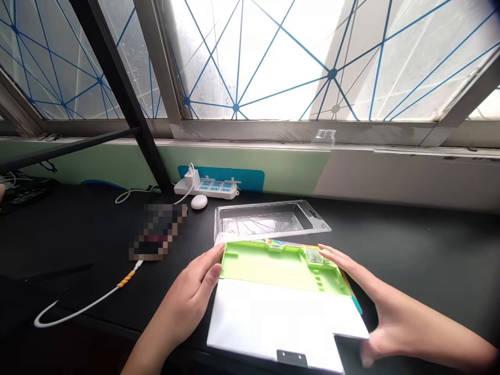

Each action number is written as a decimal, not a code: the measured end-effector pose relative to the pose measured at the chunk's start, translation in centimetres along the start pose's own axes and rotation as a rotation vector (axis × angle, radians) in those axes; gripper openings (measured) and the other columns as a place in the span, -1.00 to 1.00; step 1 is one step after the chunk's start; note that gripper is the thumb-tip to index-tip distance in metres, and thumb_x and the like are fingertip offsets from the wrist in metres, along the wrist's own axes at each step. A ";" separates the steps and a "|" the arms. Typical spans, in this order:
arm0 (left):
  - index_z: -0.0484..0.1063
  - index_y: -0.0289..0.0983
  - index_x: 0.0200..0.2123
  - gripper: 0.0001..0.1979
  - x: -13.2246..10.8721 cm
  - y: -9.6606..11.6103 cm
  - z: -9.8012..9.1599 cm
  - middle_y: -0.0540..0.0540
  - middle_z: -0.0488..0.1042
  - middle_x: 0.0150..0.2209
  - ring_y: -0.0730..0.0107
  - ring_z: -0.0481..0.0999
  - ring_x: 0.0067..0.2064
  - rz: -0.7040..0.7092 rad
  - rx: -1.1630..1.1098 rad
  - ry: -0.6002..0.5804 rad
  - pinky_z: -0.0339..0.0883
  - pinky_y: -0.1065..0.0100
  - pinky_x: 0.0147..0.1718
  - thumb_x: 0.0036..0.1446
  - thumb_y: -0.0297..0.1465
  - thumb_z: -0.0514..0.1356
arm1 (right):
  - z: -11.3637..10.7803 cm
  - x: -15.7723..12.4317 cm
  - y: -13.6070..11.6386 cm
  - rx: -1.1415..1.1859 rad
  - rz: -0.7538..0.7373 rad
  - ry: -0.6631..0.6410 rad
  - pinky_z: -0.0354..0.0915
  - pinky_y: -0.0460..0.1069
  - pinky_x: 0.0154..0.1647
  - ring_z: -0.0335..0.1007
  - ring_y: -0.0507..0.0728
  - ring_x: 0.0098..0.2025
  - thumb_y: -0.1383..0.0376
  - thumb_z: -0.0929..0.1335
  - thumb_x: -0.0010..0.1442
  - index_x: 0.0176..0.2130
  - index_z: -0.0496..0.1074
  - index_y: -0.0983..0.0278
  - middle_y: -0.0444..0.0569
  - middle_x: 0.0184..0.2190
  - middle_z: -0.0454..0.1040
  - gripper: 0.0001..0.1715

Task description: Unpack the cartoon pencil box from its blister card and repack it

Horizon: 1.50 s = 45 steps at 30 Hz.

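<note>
A bright green plastic tray (258, 265) with small moulded slots lies tilted in front of me. A smooth white panel (273, 317) covers its near part, with a small dark rectangular piece (291, 358) at the lower edge. Brightly printed card (356, 302) peeks out along the right side. My left hand (191, 291) grips the tray's left edge, thumb and fingers close together. Stretched along the right side, my right hand (383, 307) has its fingers at the far right corner. Its thumb, blurred, is spread near the panel's lower right corner.
Behind the tray rests a clear plastic packaging shell (265, 219). A white power strip (211, 188) with a plugged-in charger stands by the wall, near a white oval object (199, 202). A pixelated object (158, 234) and white cable (82, 319) lie left. A black metal frame (117, 83) slants across.
</note>
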State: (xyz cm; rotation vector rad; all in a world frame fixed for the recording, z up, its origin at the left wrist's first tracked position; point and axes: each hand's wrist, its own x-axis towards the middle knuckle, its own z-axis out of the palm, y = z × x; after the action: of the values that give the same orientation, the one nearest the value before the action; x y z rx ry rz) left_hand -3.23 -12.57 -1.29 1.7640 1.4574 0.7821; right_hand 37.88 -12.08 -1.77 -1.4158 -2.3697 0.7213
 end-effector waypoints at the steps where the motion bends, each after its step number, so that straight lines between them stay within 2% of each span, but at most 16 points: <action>1: 0.21 -0.06 0.42 -0.42 0.0 0.0 0.0 -0.08 0.29 0.41 0.08 0.25 0.43 -0.003 -0.030 -0.009 0.21 -0.01 0.37 0.47 0.00 -0.07 | 0.0 0.1 -0.3 0.021 0.013 0.014 0.34 0.29 0.29 0.15 0.52 0.41 0.03 0.65 -0.14 0.50 -0.17 -0.10 0.08 0.51 0.03 0.51; 4: 0.21 -0.07 0.43 -0.40 -0.1 0.0 -0.1 -0.07 0.28 0.41 0.07 0.21 0.45 0.018 -0.088 -0.021 0.18 0.00 0.39 0.47 0.02 -0.10 | 0.0 0.6 -0.8 0.122 0.029 0.071 0.42 0.25 0.22 0.28 0.49 0.35 0.05 0.59 0.04 0.45 0.03 -0.06 0.10 0.44 0.20 0.19; 7: 0.25 -0.07 0.41 -0.38 -0.1 0.1 -0.3 -0.06 0.32 0.39 0.06 0.22 0.44 0.063 -0.121 -0.001 0.18 0.03 0.39 0.48 0.03 -0.20 | 0.1 0.9 -0.4 0.218 0.029 0.156 0.42 0.29 0.21 0.34 0.50 0.30 -0.04 0.51 0.14 0.34 0.25 -0.03 0.08 0.34 0.37 -0.13; 9: 0.24 -0.08 0.41 -0.36 -0.2 -0.1 -0.3 -0.09 0.37 0.36 0.03 0.29 0.41 0.073 -0.113 0.023 0.24 0.02 0.35 0.48 0.03 -0.23 | 0.4 1.0 -0.1 0.247 0.062 0.202 0.41 0.30 0.22 0.38 0.47 0.28 -0.06 0.45 0.22 0.31 0.28 -0.01 0.08 0.28 0.42 -0.25; 10: 0.22 -0.08 0.42 -0.36 -0.2 -0.2 -0.2 -0.12 0.40 0.34 0.01 0.33 0.38 0.071 -0.088 0.031 0.28 0.01 0.33 0.48 0.04 -0.21 | 0.6 1.1 0.0 0.238 0.072 0.210 0.41 0.30 0.22 0.39 0.46 0.27 -0.05 0.45 0.22 0.32 0.26 -0.01 0.09 0.28 0.42 -0.23; 14: 0.15 -0.03 0.43 -0.39 -0.4 -0.7 0.4 -0.13 0.48 0.27 0.00 0.47 0.29 0.122 0.151 0.085 0.41 0.05 0.23 0.41 -0.03 0.09 | 1.2 0.9 -0.1 0.094 0.013 0.163 0.39 0.31 0.25 0.32 0.48 0.32 0.00 0.59 0.00 0.39 0.15 -0.03 0.12 0.34 0.33 0.11; 16: 0.15 -0.01 0.43 -0.36 -0.5 -0.9 0.9 -0.12 0.54 0.21 0.05 0.55 0.20 0.234 0.263 0.160 0.49 0.13 0.14 0.36 -0.06 0.19 | 1.2 0.8 -0.5 0.073 -0.005 0.167 0.37 0.31 0.27 0.32 0.46 0.33 0.04 0.58 0.05 0.40 0.14 -0.02 0.12 0.35 0.32 0.08; 20: 0.18 -0.01 0.39 -0.28 -0.2 -0.6 1.0 -0.12 0.58 0.13 0.06 0.61 0.09 0.496 0.372 0.328 0.52 0.18 0.05 0.25 -0.06 0.32 | -0.2 1.3 -1.2 0.204 -0.004 0.176 0.44 0.20 0.22 0.30 0.41 0.35 0.09 0.53 0.17 0.40 0.13 -0.01 0.10 0.38 0.29 -0.06; 23: 0.26 -0.03 0.33 -0.33 0.6 0.5 0.0 -0.12 0.58 0.11 0.05 0.60 0.08 0.626 0.379 0.389 0.50 0.17 0.07 0.23 -0.07 0.35 | -2.3 2.7 -1.2 0.315 -0.026 0.190 0.46 0.19 0.20 0.25 0.42 0.38 0.10 0.53 0.17 0.38 0.17 -0.01 0.10 0.41 0.25 -0.08; 26: 0.28 -0.05 0.31 -0.35 1.5 1.9 -1.5 -0.13 0.60 0.07 0.05 0.62 0.06 0.660 0.366 0.487 0.49 0.15 0.08 0.23 -0.07 0.35 | -4.7 4.5 -1.1 0.404 -0.066 0.131 0.42 0.23 0.25 0.27 0.40 0.36 0.13 0.56 0.15 0.36 0.18 -0.02 0.10 0.43 0.22 -0.08; 30: 0.40 -0.14 0.21 -0.41 3.8 3.2 -2.9 -0.16 0.62 0.06 0.01 0.60 0.09 0.634 0.377 0.541 0.46 0.10 0.11 0.22 0.01 0.32 | -6.4 7.4 -1.3 0.429 -0.089 0.094 0.42 0.23 0.25 0.28 0.40 0.36 0.12 0.57 0.12 0.35 0.19 0.01 0.11 0.41 0.25 -0.06; 32: 0.43 -0.17 0.20 -0.38 5.8 3.2 -3.1 -0.18 0.59 0.11 -0.01 0.57 0.12 0.537 0.379 0.462 0.44 0.06 0.14 0.22 0.07 0.29 | -6.3 9.3 -1.1 0.402 -0.093 0.114 0.44 0.24 0.22 0.32 0.41 0.32 0.06 0.57 0.11 0.34 0.21 0.06 0.14 0.37 0.30 -0.06; 35: 0.41 -0.17 0.25 -0.43 9.2 2.7 -2.9 -0.18 0.50 0.23 0.00 0.51 0.21 0.314 0.323 0.295 0.40 0.06 0.19 0.29 -0.03 0.26 | -5.2 12.2 -0.4 0.319 -0.110 0.194 0.41 0.24 0.23 0.37 0.39 0.28 -0.01 0.55 0.12 0.33 0.22 0.11 0.15 0.33 0.34 -0.06; 38: 0.43 -0.19 0.24 -0.51 11.4 1.9 -2.0 -0.21 0.48 0.21 0.01 0.46 0.25 0.247 0.315 0.285 0.34 0.05 0.23 0.33 -0.12 0.21 | -3.4 14.2 0.7 0.202 -0.121 0.259 0.37 0.23 0.26 0.35 0.38 0.30 -0.04 0.50 0.17 0.36 0.18 0.13 0.13 0.33 0.35 -0.07; 41: 0.38 -0.20 0.29 -0.49 11.7 1.0 -1.2 -0.23 0.44 0.25 -0.02 0.36 0.32 0.236 0.327 0.262 0.30 0.02 0.27 0.35 -0.16 0.18 | -1.9 14.5 1.5 0.142 -0.106 0.256 0.30 0.28 0.31 0.29 0.39 0.35 -0.06 0.42 0.26 0.40 0.14 0.13 0.16 0.38 0.29 -0.12; 45: 0.32 -0.24 0.35 -0.46 11.0 0.1 -1.1 -0.24 0.37 0.34 -0.04 0.28 0.39 0.242 0.344 0.182 0.23 -0.03 0.32 0.39 -0.16 0.12 | -0.8 13.8 1.7 0.041 -0.105 0.242 0.00 0.38 0.45 -0.06 0.40 0.51 -0.09 0.35 0.32 0.43 0.12 0.16 0.18 0.50 0.07 -0.13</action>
State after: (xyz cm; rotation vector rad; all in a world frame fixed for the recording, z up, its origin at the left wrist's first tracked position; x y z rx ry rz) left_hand -2.04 -1.63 -0.46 2.2090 1.5904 0.8729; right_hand 32.91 0.96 -2.13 -1.2730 -2.2103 0.5351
